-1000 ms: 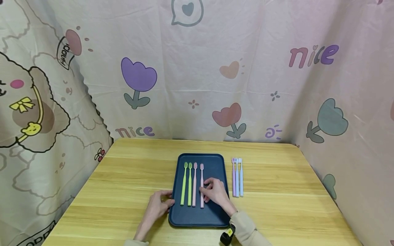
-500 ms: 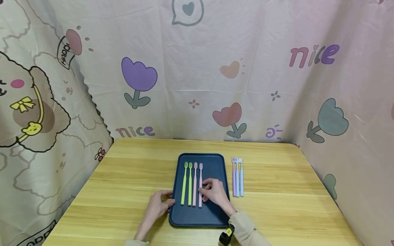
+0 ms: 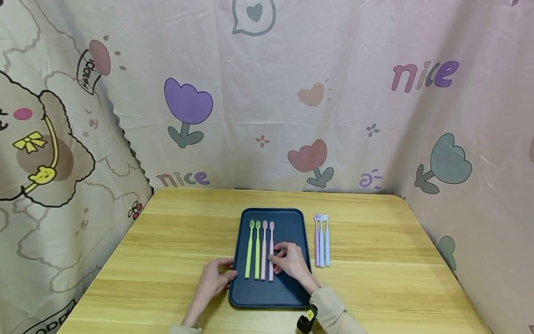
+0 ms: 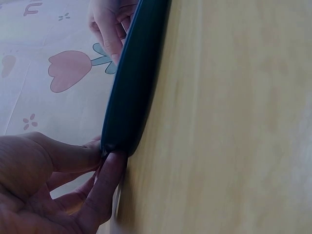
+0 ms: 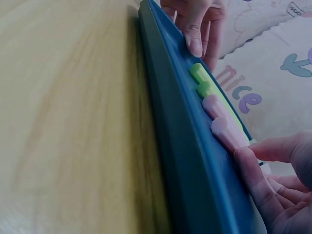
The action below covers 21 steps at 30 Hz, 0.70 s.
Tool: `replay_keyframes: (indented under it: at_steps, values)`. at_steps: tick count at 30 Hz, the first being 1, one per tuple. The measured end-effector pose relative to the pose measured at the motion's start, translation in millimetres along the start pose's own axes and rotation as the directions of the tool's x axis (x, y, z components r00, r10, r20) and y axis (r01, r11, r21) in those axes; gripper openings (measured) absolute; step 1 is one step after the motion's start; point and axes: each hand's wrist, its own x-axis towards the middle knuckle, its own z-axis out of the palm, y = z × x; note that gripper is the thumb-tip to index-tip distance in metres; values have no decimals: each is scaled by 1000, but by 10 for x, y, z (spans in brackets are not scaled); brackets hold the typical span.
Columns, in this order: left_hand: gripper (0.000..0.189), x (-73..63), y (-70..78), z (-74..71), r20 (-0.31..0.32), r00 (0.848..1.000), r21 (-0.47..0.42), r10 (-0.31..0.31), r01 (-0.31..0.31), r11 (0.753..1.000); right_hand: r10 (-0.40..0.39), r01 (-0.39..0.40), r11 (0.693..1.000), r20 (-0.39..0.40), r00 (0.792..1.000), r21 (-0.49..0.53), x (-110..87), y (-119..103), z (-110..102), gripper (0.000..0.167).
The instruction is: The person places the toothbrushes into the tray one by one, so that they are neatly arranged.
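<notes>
A dark blue tray [image 3: 288,294] lies on the wooden table, with two green toothbrushes [image 3: 249,255] and two pink toothbrushes [image 3: 264,253] side by side in it, heads toward the back. My right hand [image 3: 293,261] pinches the handle of the rightmost pink toothbrush [image 3: 271,239] between thumb and forefinger; in the right wrist view this handle [image 5: 226,131] sits close beside the other pink one. At the tray's left edge, my left hand [image 3: 214,280] grips the rim. The left wrist view shows that hand's thumb [image 4: 73,156] and fingers on the tray's edge.
To the right of the tray, a purple toothbrush [image 3: 317,243] and two blue toothbrushes [image 3: 327,246] lie in a row on the table [image 3: 384,269]. A printed curtain [image 3: 258,93] hangs behind the table and along its sides.
My right hand has shifted the rightmost pink toothbrush slightly left, nearer the other pink one. My left hand has stayed at the tray's edge.
</notes>
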Motion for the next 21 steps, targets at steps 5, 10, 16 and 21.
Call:
replay_keyframes:
  at_steps: [5, 10, 16, 21]
  values:
    - [36, 0, -4, 1, 0, 1000, -2, 0, 0, 1000, 6, -6, 1000, 1, 1000, -7, 10, 0, 0, 35]
    - [36, 2, 0, 2, -3, 1000, 4, -5, 5, 1000, 0, 0, 1000, 1, 1000, 3, 2, 6, -2, 35]
    - [37, 2, 11, 1, -5, 1000, 14, -11, 11, 1000, 14, -14, 1000, 0, 1000, 6, 6, 2, 2, 35]
    - [37, -5, 16, -5, -2, 1000, 10, -11, 11, 1000, 10, -10, 1000, 3, 1000, 15, 6, -4, 0, 35]
